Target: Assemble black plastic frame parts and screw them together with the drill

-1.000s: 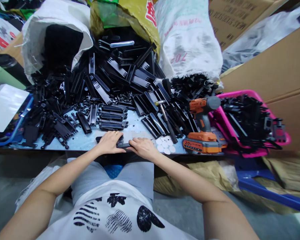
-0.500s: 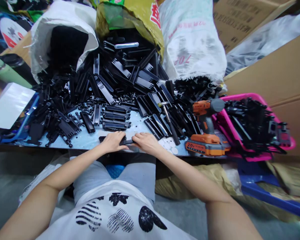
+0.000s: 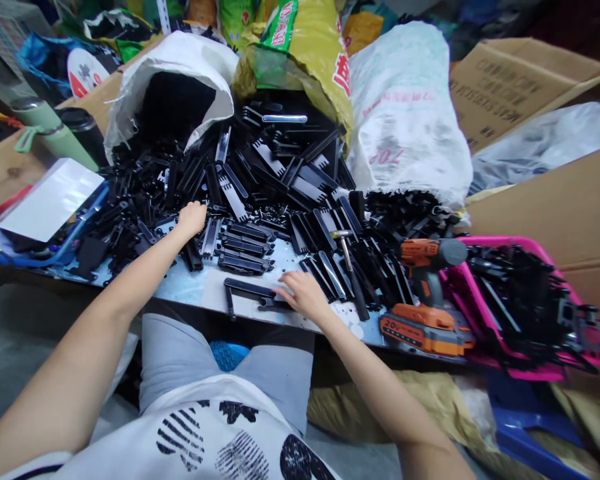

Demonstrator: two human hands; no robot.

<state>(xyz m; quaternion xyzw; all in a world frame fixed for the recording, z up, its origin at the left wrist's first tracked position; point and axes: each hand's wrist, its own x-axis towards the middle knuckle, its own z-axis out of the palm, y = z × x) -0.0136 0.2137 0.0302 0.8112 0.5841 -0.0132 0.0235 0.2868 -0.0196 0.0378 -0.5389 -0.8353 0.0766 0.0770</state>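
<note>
A black hinged bracket (image 3: 250,288) lies partly unfolded on a pale sheet at the table's front edge, one arm pointing toward me. My right hand (image 3: 305,295) grips its right end, the fingertips bent over the dark metal. My left hand (image 3: 193,219) is away from the bracket, in the heap of small black parts and fasteners. Its fingers are curled together, and whatever they pinch is hidden or too small to name. Between the hands and the heap, several folded black brackets (image 3: 247,248) form a neat stack.
To the right lie a hammer (image 3: 349,267), an orange cordless drill (image 3: 425,300) and a pink basket (image 3: 545,250) of black parts. A white sack (image 3: 210,60) and a yellow sack (image 3: 310,60) spill black parts at the back. Far left, a blue tray (image 3: 75,223) holds a white card.
My left hand has left the bracket and moved up and left into the parts heap. The bracket now shows unfolded, my right hand still on its end. The view has shifted.
</note>
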